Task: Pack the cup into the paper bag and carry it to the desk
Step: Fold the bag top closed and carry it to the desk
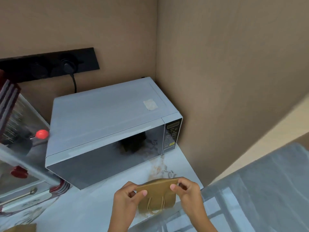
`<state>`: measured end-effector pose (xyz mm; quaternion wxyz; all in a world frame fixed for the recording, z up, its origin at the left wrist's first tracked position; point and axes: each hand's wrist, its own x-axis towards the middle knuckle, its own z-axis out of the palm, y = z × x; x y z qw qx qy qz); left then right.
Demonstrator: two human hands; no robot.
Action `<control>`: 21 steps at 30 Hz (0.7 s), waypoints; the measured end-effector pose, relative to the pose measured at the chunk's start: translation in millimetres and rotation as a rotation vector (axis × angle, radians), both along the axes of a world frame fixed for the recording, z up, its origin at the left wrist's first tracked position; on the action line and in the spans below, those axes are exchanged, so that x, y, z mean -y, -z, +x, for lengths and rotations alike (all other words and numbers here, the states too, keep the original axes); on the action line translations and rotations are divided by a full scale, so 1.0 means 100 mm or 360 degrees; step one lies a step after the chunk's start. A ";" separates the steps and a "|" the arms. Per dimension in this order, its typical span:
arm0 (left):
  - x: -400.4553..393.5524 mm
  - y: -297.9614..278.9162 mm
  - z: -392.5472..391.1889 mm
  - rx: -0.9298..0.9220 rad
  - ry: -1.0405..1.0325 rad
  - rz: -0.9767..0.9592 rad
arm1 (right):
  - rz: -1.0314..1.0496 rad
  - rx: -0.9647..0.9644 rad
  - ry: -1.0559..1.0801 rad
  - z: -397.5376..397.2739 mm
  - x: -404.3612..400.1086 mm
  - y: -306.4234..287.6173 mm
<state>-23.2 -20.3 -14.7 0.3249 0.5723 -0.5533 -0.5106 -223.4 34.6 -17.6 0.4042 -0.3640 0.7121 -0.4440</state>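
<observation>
A small brown paper bag (157, 195) with twine handles hangs flat and folded above the marble counter (93, 208), just in front of the microwave. My left hand (127, 198) pinches its top left corner and my right hand (189, 191) pinches its top right corner. The bag's mouth is closed flat. No cup is in sight.
A grey microwave (107, 124) fills the counter's back corner against the beige walls. A glass appliance with a red knob (41, 133) stands to the left. A black socket strip (50, 64) is on the wall. A brown object (21, 228) shows at the bottom left.
</observation>
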 end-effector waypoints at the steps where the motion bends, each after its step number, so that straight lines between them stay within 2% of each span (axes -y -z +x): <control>1: -0.03 -0.04 -0.07 -0.0017 0.0053 -0.0011 | -0.0006 -0.0006 0.0062 -0.07 -0.11 -0.03; 10: -0.45 -0.24 -1.29 -0.0119 0.0476 -0.0068 | -0.0218 0.0062 0.0600 -1.03 -1.12 -0.30; 21: -1.33 -0.45 -3.80 -0.0140 0.1032 -0.0246 | -0.0219 -0.0055 0.0969 -3.13 -2.54 -0.31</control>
